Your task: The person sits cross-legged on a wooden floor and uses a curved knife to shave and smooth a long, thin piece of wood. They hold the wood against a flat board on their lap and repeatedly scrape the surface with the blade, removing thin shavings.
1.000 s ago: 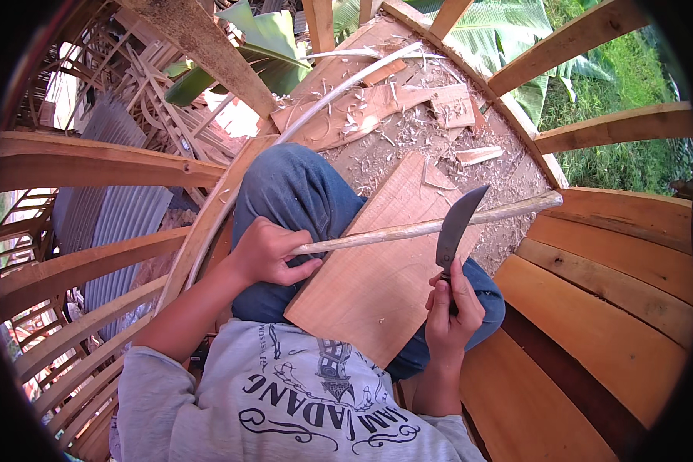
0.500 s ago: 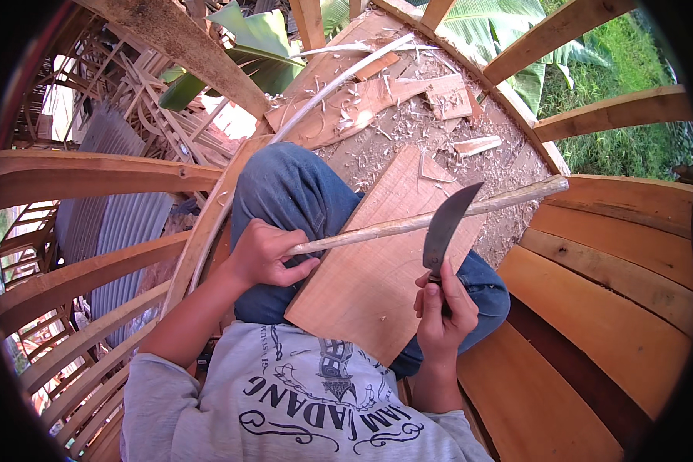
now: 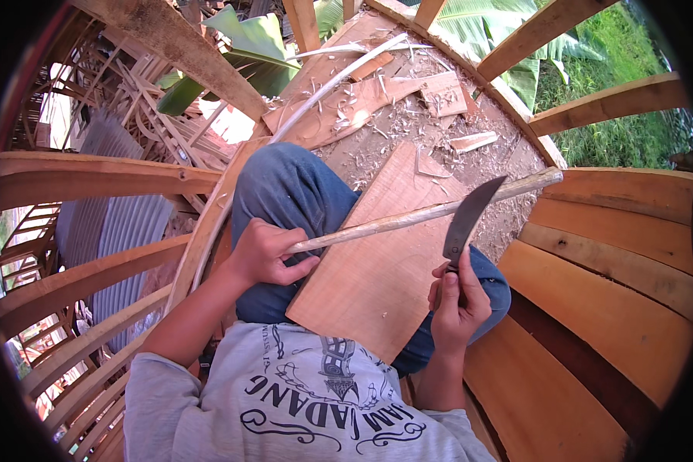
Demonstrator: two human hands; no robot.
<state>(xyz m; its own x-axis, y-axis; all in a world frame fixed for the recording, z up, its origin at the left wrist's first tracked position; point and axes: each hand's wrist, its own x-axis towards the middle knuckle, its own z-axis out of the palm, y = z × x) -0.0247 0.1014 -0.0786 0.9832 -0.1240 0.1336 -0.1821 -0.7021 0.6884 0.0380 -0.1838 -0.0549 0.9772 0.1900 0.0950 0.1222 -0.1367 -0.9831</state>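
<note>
Stick (image 3: 393, 222) over board (image 3: 362, 296), knife (image 3: 470, 219) at right

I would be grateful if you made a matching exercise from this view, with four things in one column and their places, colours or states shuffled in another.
Column one
1. Stick
2. Knife
3. Wide board
4. Corrugated sheets

Column two
A. Light brown and flat, crossed by the stick in this view
B. Grey and ridged, toward the left of the picture
C. Held near one end in the left hand
D. Held by its handle in the right hand

Right pairs: 1-C, 2-D, 3-A, 4-B
</note>
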